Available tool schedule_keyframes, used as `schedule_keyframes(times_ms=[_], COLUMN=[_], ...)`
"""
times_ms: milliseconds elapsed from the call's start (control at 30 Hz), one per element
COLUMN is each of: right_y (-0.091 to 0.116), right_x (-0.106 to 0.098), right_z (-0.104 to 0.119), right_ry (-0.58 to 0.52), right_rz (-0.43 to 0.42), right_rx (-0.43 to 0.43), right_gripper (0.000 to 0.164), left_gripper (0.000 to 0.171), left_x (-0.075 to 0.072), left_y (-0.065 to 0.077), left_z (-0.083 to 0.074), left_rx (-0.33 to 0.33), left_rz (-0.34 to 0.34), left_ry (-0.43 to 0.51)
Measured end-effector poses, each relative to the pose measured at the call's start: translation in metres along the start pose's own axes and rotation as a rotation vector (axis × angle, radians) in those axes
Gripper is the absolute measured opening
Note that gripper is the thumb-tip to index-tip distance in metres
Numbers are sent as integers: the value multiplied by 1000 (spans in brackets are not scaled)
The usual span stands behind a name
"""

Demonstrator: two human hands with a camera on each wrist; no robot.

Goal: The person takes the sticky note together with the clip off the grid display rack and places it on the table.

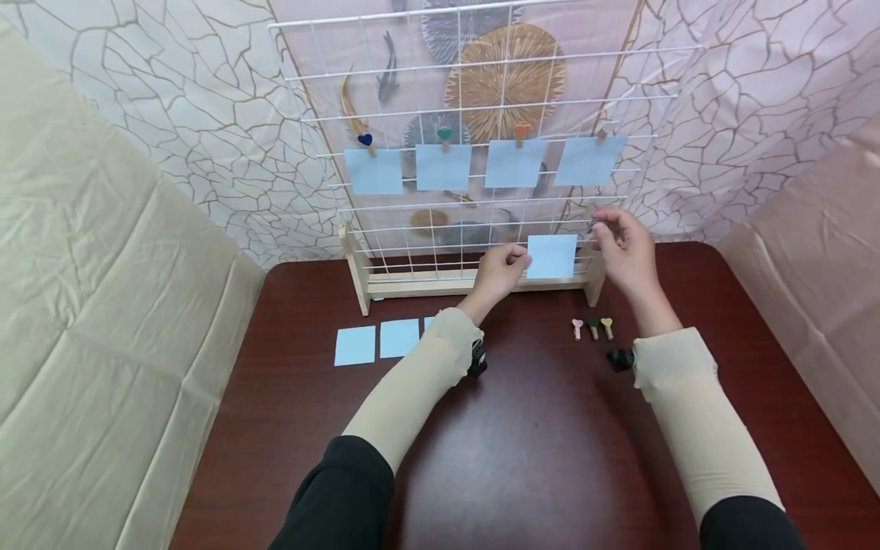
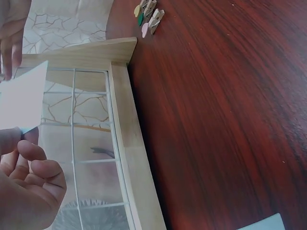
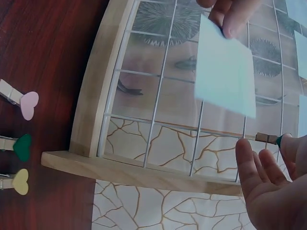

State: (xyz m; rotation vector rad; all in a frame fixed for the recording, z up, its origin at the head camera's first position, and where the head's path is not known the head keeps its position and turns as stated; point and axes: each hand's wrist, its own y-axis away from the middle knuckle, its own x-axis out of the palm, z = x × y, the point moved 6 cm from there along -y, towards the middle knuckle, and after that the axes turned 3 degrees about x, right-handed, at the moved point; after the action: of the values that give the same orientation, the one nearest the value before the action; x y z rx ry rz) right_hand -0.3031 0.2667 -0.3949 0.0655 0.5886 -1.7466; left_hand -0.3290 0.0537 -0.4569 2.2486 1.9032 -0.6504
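My left hand pinches a light blue square paper by its edge, in front of the lower right part of the white wire grid. To the right of that paper, my right hand is raised near the grid's edge. It pinches a small wooden clothespin with a green piece on it, as the right wrist view shows; fingers hide part of it. In the left wrist view the paper stands tilted before the grid, the left thumb at its lower corner.
Several blue papers hang in a row higher up, under heart clothespins. More papers lie on the dark table at left. Three heart clothespins, pink, green and yellow, lie at right. A wooden stand holds the grid.
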Motion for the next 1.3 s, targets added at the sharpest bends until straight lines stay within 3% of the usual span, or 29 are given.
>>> schedule_keyframes(times_ms=[433,700,1067,1300], right_y=[10,17,39,39], right_x=[-6,-9,-13,-19], right_z=[-22,-31,-17,-61], right_ry=[-116,-71,-66,-2], right_rz=[9,-12,13,10], right_rx=[52,65,91,126], right_gripper=[28,31,30,33], left_gripper=[19,18,17,18], left_x=[-13,-18,-25,-32], left_y=[16,24,38,47], left_z=[14,18,32,40], left_rx=[-36,-38,-73,-96], left_rz=[-10,-15,-27,-46], left_ry=[40,35,45,64])
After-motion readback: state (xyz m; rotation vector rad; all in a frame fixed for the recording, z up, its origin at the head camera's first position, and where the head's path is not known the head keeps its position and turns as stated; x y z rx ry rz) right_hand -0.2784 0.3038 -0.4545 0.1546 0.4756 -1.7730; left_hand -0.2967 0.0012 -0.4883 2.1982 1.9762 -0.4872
